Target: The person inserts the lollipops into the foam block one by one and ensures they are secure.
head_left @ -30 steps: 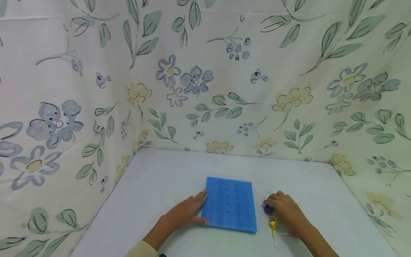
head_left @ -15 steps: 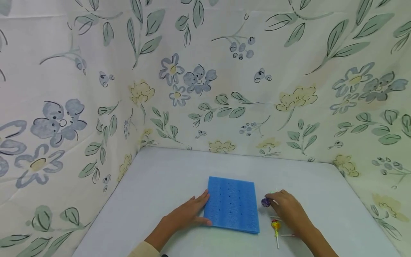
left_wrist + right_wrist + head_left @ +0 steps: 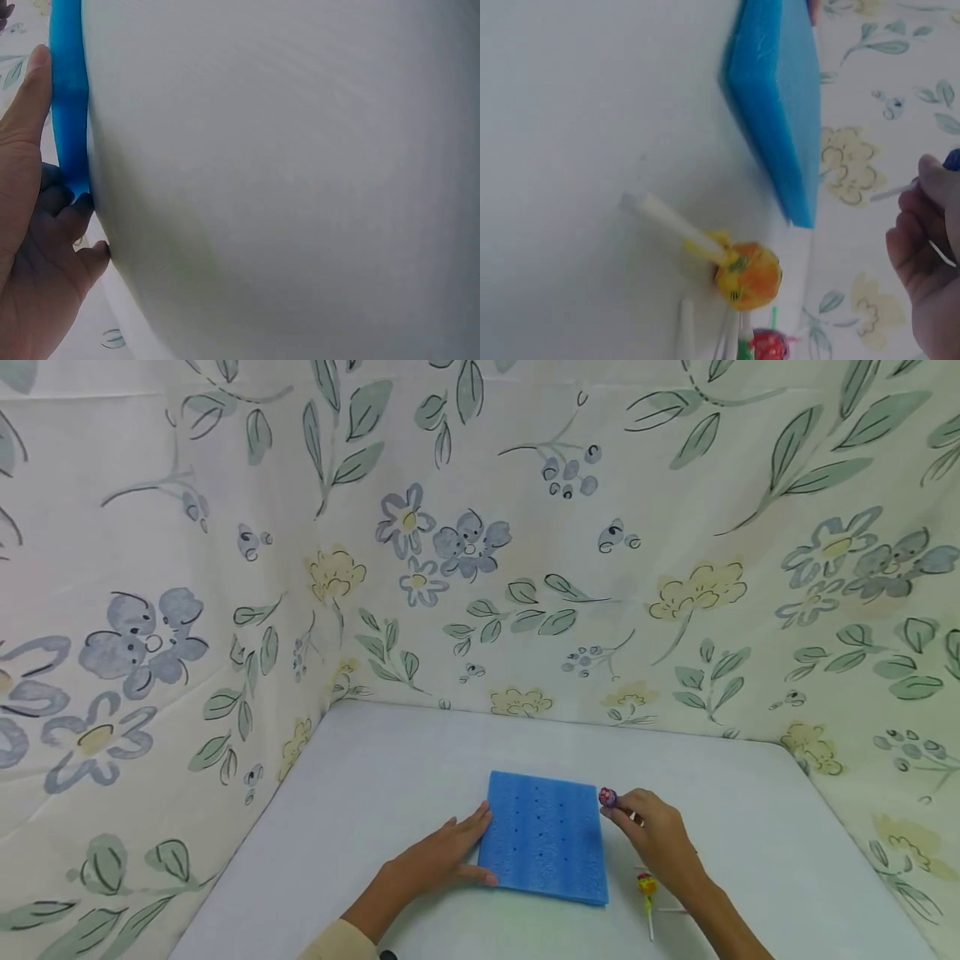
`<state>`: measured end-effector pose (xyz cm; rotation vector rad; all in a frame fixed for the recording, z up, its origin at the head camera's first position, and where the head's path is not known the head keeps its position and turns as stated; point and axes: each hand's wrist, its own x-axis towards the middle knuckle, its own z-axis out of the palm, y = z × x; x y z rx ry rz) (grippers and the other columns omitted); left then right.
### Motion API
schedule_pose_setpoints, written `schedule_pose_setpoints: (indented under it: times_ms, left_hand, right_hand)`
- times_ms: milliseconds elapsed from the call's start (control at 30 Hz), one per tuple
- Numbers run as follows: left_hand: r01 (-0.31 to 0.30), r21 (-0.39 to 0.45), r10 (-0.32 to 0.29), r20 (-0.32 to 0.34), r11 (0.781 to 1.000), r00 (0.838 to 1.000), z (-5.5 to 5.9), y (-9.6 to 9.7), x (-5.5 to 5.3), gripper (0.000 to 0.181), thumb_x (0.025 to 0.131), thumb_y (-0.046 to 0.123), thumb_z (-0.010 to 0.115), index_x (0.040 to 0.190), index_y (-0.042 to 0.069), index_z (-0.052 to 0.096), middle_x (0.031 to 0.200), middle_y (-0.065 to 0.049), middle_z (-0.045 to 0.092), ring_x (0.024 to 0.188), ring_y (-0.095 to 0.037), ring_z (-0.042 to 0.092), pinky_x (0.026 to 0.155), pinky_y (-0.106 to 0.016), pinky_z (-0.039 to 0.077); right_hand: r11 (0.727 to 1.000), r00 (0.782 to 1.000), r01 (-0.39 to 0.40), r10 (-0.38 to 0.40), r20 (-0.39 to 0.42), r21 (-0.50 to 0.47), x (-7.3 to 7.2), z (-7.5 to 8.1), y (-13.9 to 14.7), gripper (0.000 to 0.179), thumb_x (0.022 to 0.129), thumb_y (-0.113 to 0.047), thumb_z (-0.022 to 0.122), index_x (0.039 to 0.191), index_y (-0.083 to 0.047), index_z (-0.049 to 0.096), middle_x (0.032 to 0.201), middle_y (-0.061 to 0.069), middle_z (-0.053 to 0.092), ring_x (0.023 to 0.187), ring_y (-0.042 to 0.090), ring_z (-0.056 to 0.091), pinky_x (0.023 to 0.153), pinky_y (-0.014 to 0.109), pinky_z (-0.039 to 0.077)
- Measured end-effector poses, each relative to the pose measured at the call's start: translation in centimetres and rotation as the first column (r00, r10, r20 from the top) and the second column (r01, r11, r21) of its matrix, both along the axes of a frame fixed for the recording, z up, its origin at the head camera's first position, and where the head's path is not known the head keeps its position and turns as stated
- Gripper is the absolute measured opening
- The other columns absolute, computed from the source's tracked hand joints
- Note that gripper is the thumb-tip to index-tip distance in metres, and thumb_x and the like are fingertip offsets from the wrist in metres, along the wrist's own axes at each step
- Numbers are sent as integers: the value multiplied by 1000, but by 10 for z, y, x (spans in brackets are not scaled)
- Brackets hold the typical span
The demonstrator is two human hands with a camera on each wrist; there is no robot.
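Observation:
A blue foam block [image 3: 543, 843] with rows of small holes lies flat on the white table. My left hand [image 3: 442, 850] rests against its left side, fingers fairly straight and thumb near the front corner. Between thumb and fingers, my right hand [image 3: 663, 839] pinches a lollipop in a dark purple wrapper [image 3: 607, 797], raised beside the block's far right corner. Its white stick [image 3: 892, 193] shows below the fingers in the right wrist view. On the table nearer me lies a yellow-wrapped lollipop [image 3: 647, 885], right of the block.
A red-wrapped lollipop [image 3: 769, 345] and other white sticks [image 3: 686, 326] lie by the yellow one, partly hidden by the right arm in the head view. Floral cloth [image 3: 480, 552] stands behind and at both sides of the table [image 3: 390, 760].
My right hand has lifted the purple lollipop off the table and carried it up and left, to the block's right edge. The left hand has stayed at the block.

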<state>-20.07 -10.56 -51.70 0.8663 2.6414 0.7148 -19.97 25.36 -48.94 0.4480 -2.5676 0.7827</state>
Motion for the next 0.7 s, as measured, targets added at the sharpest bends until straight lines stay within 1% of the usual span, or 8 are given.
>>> schedule_pose_setpoints:
  times_ms: [100,200,267,333,433,533,633,700]
  left_hand:
    - [-2,-7,2,-6,1000,1000,1,0,0,104,94,64,68,169,6,24,178,-9,17,162,-27,26,130,-54,24]
    - [-6,-12,6,-8,1000,1000,1,0,0,103,95,63,68,169,6,25,178,-9,18,161,-27,28,130,-55,24]
    - [-7,-17,6,-9,1000,1000,2,0,0,103,95,63,68,169,6,25,177,-9,18,161,-28,28,129,-55,25]
    - [-8,-24,8,-9,1000,1000,1,0,0,103,95,63,67,169,6,25,178,-9,18,161,-27,28,130,-54,25]
    - [-13,-33,13,-6,999,1000,-1,0,-1,103,94,65,66,169,8,24,178,-7,17,161,-26,28,130,-54,24]
    - [-17,-38,18,5,999,1000,-3,0,-2,104,94,67,66,170,9,23,178,-5,16,162,-25,27,130,-53,24]
    - [-19,-41,20,19,999,1000,-4,0,-3,105,93,68,66,170,11,23,179,-4,15,162,-25,26,130,-54,24]
    - [-14,-46,15,18,999,1000,-4,0,-2,105,94,68,65,170,11,22,179,-4,15,162,-25,26,130,-54,24]
  right_hand:
    - [997,1000,-10,12,22,-77,-4,-3,-7,8,92,-8,83,96,-15,80,92,-8,77,83,7,70,73,16,59]
    - [988,996,-8,22,89,-156,-6,-4,-14,5,93,-9,82,98,-13,81,93,-5,79,85,10,74,76,16,59]
    - [981,989,8,21,145,-193,-8,-3,-19,4,95,-11,81,99,-13,81,93,-4,79,86,12,74,76,15,59]
    - [975,980,18,27,196,-222,-9,-1,-25,5,97,-12,79,101,-12,81,94,-4,79,88,14,74,77,16,59]
    - [967,967,29,37,251,-255,-12,1,-34,8,98,-16,79,104,-12,82,99,0,80,91,16,74,78,19,59]
    - [960,955,43,41,293,-275,-16,1,-43,11,98,-21,80,103,-13,82,101,1,81,93,16,74,78,21,59]
    - [954,946,53,47,320,-296,-20,-1,-51,11,98,-24,80,101,-14,82,98,0,80,91,16,72,78,20,59]
    - [945,941,53,61,334,-322,-23,-3,-56,10,98,-23,79,99,-13,82,96,0,80,90,16,72,78,20,58]
